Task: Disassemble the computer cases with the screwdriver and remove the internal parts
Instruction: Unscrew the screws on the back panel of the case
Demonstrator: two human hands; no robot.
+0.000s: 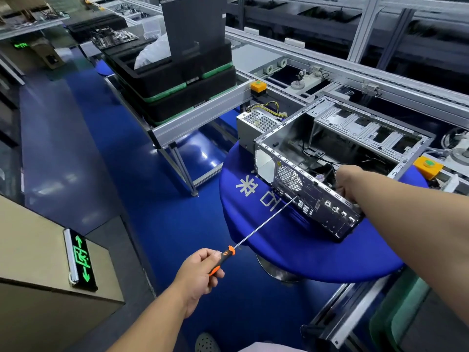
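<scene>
Orange-handled screwdriver [223, 257], one, gripped in left hand [200, 273]; right hand [349, 182] inside one computer case [317, 158], grip hidden.

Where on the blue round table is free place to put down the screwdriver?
Free: blue round table near edge, below the computer case, around the white print. Crowded: far side, where the power supply stands against the case.
</scene>
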